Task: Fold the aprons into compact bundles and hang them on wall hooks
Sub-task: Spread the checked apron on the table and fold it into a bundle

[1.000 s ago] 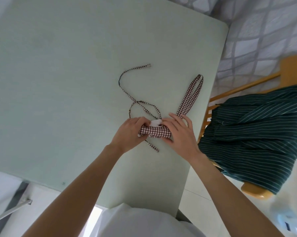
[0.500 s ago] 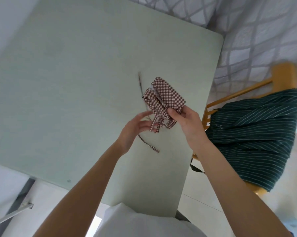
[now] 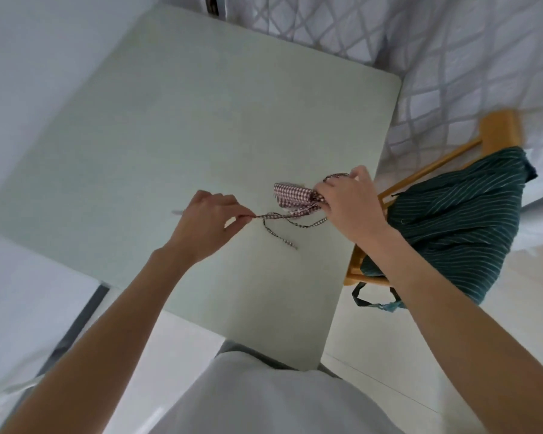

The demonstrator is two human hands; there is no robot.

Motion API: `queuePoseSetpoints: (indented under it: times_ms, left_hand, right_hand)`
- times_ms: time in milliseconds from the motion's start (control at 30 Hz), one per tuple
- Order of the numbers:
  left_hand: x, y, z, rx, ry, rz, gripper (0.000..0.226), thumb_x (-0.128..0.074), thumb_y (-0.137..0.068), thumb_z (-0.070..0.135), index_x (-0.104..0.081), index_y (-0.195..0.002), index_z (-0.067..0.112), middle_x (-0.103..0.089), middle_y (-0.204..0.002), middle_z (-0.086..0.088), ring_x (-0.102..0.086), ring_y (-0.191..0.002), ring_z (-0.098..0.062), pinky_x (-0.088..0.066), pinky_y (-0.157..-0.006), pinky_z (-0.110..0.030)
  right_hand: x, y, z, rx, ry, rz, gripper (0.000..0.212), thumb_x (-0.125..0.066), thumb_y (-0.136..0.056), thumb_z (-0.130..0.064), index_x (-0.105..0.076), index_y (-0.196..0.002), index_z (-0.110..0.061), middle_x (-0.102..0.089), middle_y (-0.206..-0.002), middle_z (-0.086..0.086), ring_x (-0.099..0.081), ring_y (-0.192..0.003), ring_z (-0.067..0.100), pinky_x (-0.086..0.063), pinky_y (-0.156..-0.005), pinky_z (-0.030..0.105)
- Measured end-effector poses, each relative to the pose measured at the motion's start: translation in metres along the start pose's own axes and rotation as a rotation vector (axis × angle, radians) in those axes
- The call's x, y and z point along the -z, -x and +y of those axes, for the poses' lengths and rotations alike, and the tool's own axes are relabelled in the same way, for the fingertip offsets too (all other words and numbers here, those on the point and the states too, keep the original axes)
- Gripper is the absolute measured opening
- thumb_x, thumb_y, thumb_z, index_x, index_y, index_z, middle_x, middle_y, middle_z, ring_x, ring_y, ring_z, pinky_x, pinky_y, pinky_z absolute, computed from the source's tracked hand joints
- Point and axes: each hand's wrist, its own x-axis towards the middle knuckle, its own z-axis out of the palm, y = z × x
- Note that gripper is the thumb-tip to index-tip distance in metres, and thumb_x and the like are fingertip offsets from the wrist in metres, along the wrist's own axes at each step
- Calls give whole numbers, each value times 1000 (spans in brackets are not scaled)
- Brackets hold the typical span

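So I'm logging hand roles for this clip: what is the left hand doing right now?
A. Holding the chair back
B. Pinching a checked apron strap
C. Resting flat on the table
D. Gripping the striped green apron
B: the left hand pinches the checked strap between fingertips, pulling it away from the rolled checked apron held by the right hand.
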Motion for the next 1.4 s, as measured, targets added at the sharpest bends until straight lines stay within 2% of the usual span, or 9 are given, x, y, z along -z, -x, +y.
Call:
queuePoseSetpoints:
  times_ms: [167,300,433,567,633,867,1067,1233,1400]
  left_hand:
    - [43,-9,1,119,273,72,12,-62,-89,31,-72,-94,27,-68,-87,15,-60,-73,-1,-42,-79,-17]
    - [41,6,15,373,697,5,26,-55,-88,-3,-65,-87,21,-65,-67,25,-59,-68,12,-41,-67,-4]
    - [19,29,29,510,940,-95,18,-57,-90,10,-67,-102,18,-69,-81,18,-61,-73,6,-44,-70,-10]
    - [4,40,20,556,691,174,21,-54,-94,25,-63,-112,32,-60,-117,14,-53,-106,4,-36,-94,-12]
    - [12,37,27,549,869,247,25,-48,-97,22,-58,-120,26,-58,-121,17,-51,-112,7,-37,-100,-16]
    - [27,23,16,513,1153,138,20,-53,-94,15,-64,-108,8,-68,-92,-2,-63,-89,-6,-46,-84,-15]
    - [28,45,-45,473,761,-88,21,-61,-88,15,-67,-82,35,-70,-79,17,-64,-74,0,-48,-80,-24]
    - [61,29,-68,346,195,-172,24,-54,-90,41,-70,-100,27,-68,-98,7,-62,-89,-12,-48,-80,-35]
    - [65,29,-30,456,141,69,18,-59,-88,43,-70,-90,29,-70,-80,12,-66,-70,-7,-51,-75,-31]
  right_hand:
    - [17,10,-23,347,-529,-20,29,-71,-77,-27,-71,-104,-17,-69,-107,-4,-62,-97,18,-41,-88,43]
    - [48,11,-42,123,-1213,-73,38,-67,-82,-26,-60,-119,-20,-60,-122,-8,-54,-115,7,-42,-99,26]
    - [66,-2,-62,-112,-1707,-124,31,-60,-86,-19,-54,-117,-20,-62,-120,-3,-57,-115,13,-43,-100,28]
    - [71,-20,-73,-199,-1594,-47,26,-59,-90,-15,-56,-115,-19,-63,-119,-1,-59,-111,10,-45,-97,24]
    - [72,-26,-76,-231,-1552,-22,25,-62,-88,-16,-57,-112,-21,-65,-115,-3,-61,-107,7,-47,-94,23]
    - [66,-42,-84,-257,-1364,50,21,-67,-85,-17,-60,-102,-28,-67,-102,-11,-64,-96,7,-52,-90,34]
    - [68,-36,-74,-140,-1275,-78,24,-66,-84,-15,-62,-106,-25,-68,-106,-7,-63,-99,9,-50,-89,29]
    - [57,-23,-68,146,-724,-325,16,-65,-87,-16,-63,-101,-11,-69,-91,-1,-64,-83,16,-50,-74,32]
    - [27,-19,-86,-92,-597,-147,16,-63,-87,-23,-61,-95,-9,-68,-82,3,-60,-74,21,-40,-65,31]
